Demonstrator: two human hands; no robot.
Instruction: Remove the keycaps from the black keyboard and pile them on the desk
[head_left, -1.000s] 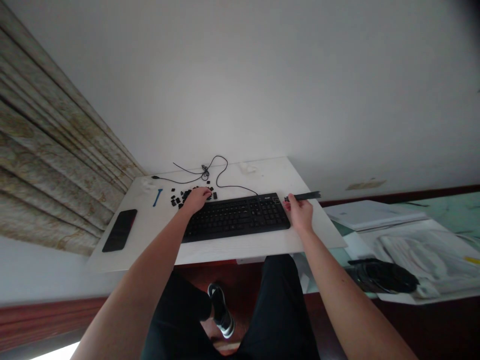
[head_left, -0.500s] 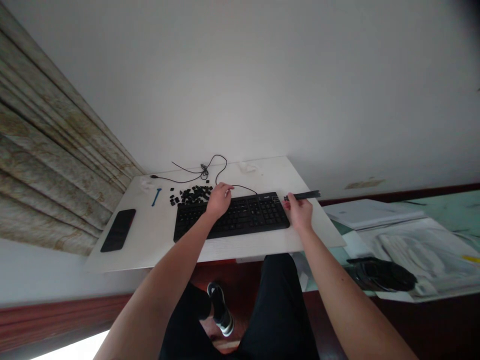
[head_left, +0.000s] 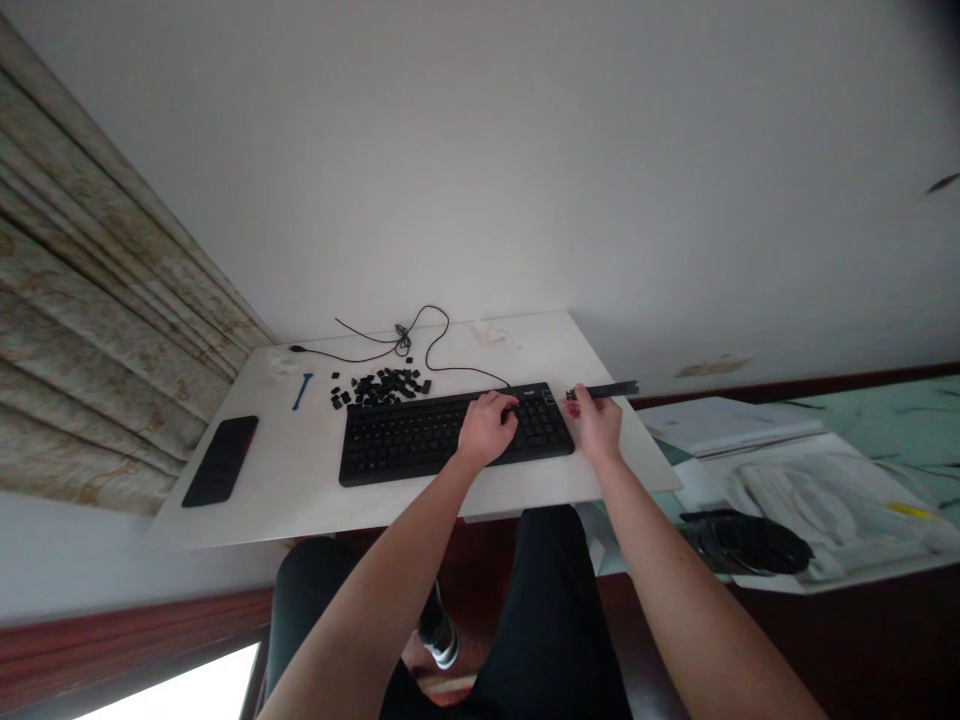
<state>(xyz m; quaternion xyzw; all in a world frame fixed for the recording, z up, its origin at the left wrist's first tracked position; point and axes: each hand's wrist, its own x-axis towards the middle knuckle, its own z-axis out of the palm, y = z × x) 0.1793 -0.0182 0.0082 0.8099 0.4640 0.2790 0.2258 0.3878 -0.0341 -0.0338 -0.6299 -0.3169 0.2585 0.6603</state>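
Note:
My right hand point(head_left: 598, 425) grips a long, narrow black tool point(head_left: 615, 389) whose far end sticks out past the table's right edge. Thin pale wire-like lines show between this hand and the keyboard's upper right corner. My left hand point(head_left: 489, 428) rests over the right part of the black keyboard point(head_left: 405, 440), near the number pad. Its fingers are curled together at the keys, and anything between them is hidden. Behind the keyboard's left half lies a heap of loose black keycaps point(head_left: 382, 386).
The white table point(head_left: 300, 470) also bears a phone point(head_left: 221, 460), a small blue tool point(head_left: 302, 391), the keyboard cable point(head_left: 403, 342) and crumpled tissue point(head_left: 487, 332). Right of it, a lower glass surface holds a white box point(head_left: 739, 425) and a black bundle point(head_left: 750, 540). A curtain hangs at left.
My left hand has moved right and toward me, from beside the keycap heap to the keyboard's right part. My right hand keeps the black tool in nearly the same place. The view shifted slightly.

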